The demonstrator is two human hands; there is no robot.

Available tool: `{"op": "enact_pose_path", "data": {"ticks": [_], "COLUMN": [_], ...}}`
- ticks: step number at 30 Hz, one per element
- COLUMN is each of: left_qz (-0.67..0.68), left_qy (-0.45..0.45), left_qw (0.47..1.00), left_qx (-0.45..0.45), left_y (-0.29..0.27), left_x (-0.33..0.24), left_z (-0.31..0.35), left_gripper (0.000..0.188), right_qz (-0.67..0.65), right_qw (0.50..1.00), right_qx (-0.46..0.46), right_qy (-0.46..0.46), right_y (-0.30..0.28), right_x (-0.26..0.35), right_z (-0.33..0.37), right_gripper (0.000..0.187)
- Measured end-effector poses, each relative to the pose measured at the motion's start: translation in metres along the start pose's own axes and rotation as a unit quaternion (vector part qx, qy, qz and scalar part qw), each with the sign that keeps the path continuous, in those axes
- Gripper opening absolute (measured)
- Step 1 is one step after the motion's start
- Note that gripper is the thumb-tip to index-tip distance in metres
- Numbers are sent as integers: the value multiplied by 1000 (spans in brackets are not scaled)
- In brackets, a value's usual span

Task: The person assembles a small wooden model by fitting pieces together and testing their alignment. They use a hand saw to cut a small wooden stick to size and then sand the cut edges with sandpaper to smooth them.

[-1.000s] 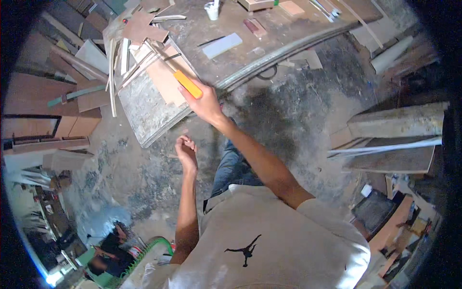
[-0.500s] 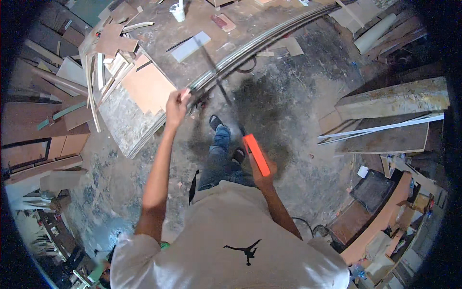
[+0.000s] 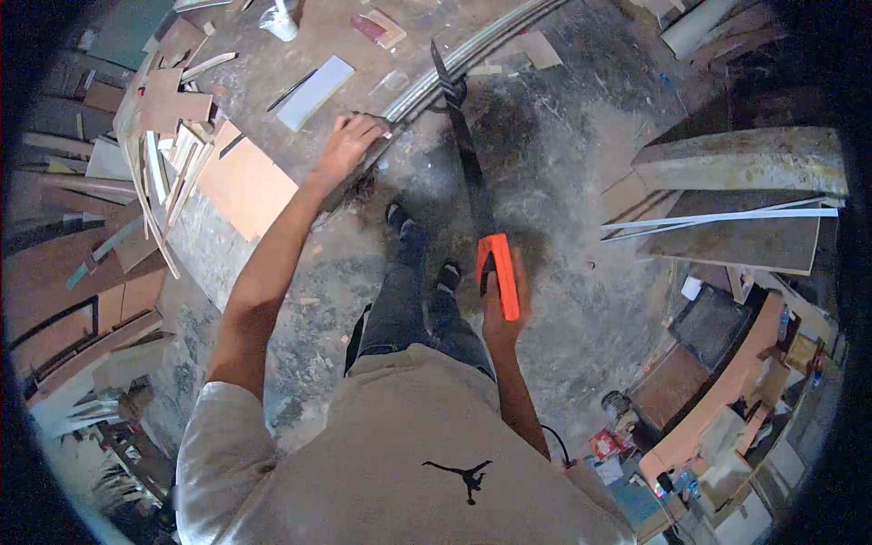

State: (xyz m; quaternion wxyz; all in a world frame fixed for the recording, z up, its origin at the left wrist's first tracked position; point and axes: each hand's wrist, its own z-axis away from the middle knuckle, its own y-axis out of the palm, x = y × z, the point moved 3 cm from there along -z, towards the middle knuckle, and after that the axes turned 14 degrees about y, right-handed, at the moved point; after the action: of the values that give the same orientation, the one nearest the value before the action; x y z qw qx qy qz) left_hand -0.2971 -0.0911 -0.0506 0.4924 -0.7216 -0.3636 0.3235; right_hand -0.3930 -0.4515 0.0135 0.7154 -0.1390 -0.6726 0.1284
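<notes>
My right hand (image 3: 501,313) grips the orange handle of a hand saw (image 3: 495,272). Its long dark blade runs up and away from me, the tip reaching the edge of the workbench (image 3: 300,54). My left hand (image 3: 350,145) rests palm down on the bench's front edge, fingers spread over a wooden strip there. Beside that hand lies a tan board (image 3: 243,186) and, farther back, a pale blue-grey rectangular piece (image 3: 313,80). My legs and dark shoes stand on the dusty concrete floor (image 3: 545,182) between the two hands.
Wood offcuts and thin strips (image 3: 163,173) crowd the bench's left part. Boards lean at the far left (image 3: 64,300). Large grey slabs with a white strip (image 3: 736,191) lie at the right. Boxes and clutter (image 3: 718,409) fill the lower right.
My right hand has lifted the saw off the bench and swung it down to my right side. My left hand rose from near my body and settled on the bench edge.
</notes>
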Motion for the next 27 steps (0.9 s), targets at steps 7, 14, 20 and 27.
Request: {"op": "enact_pose_path", "data": {"ticks": [7, 14, 20, 27], "left_qz": [83, 126, 130, 153], "left_qy": [-2, 115, 251, 233], "left_qw": [996, 980, 954, 924], "left_qx": [19, 104, 100, 262], "left_y": [1, 6, 23, 19], "left_x": [30, 52, 74, 77], "left_z": [-4, -13, -22, -34], "left_gripper": [19, 21, 20, 28], "right_qz": [-142, -97, -74, -33], "right_qw": [980, 984, 951, 964], "right_qx": [137, 10, 120, 126], "right_qy": [7, 147, 274, 230], "right_y": [56, 178, 246, 280], "right_x": [17, 0, -25, -46], "right_z": [16, -101, -127, -140], "right_gripper": [37, 18, 33, 22]}}
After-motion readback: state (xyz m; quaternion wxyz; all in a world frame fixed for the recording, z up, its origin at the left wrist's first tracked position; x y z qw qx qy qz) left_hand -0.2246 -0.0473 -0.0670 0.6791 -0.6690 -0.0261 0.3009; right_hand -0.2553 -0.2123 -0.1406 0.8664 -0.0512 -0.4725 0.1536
